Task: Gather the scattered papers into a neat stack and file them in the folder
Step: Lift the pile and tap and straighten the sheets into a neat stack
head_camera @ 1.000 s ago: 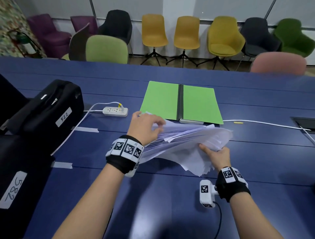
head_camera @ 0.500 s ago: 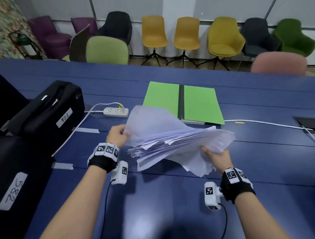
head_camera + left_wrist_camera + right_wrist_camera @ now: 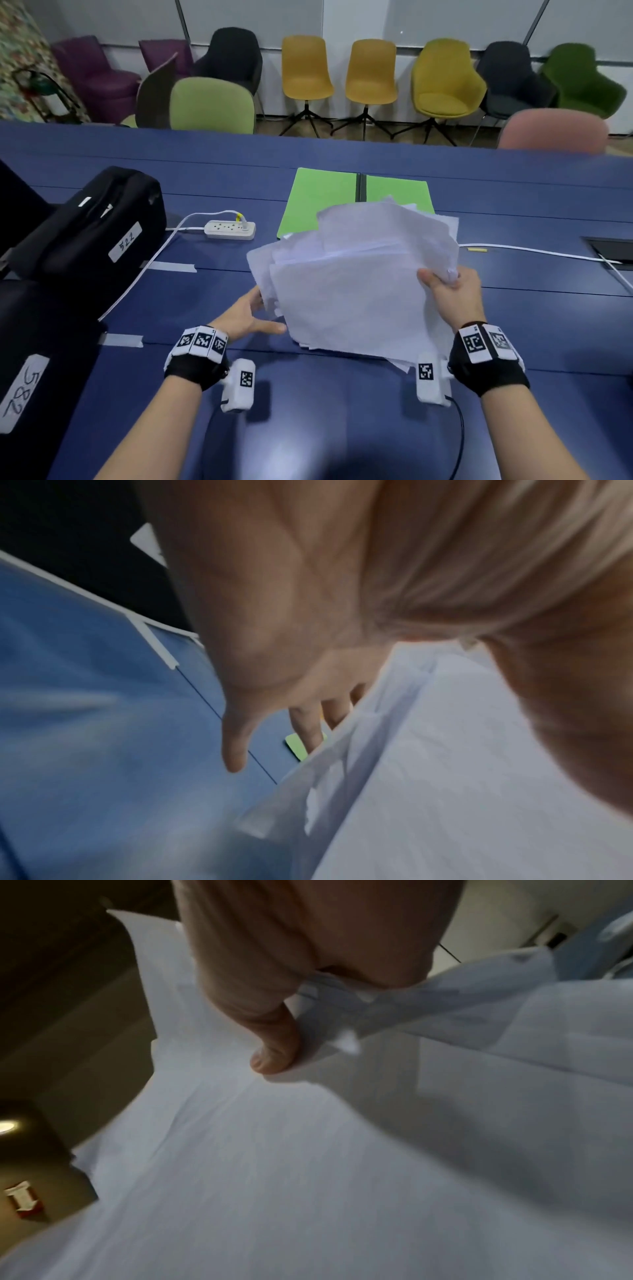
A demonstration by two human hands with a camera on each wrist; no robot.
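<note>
A thick, uneven stack of white papers (image 3: 356, 294) stands tilted up on its lower edge on the blue table (image 3: 308, 428), its face toward me. My right hand (image 3: 445, 287) pinches the stack's upper right corner, thumb in front and fingers behind; the right wrist view shows the thumb (image 3: 274, 1047) pressed on the papers (image 3: 308, 1150). My left hand (image 3: 255, 313) is at the stack's left edge. Its straight fingers (image 3: 304, 723) reach behind the papers (image 3: 462, 777) and its thumb lies by the lower corner. The open green folder (image 3: 318, 205) lies flat behind the stack, partly hidden.
Two black cases (image 3: 92, 226) (image 3: 30, 359) with number labels stand at the left. A white power strip (image 3: 230, 230) and its cable lie left of the folder. A white cable (image 3: 534, 253) runs to a table port (image 3: 613, 248). Chairs line the far side.
The stack has swung from lying nearly flat to standing upright facing me. My right hand rose with its corner. My left hand dropped from the top sheet to the stack's left edge.
</note>
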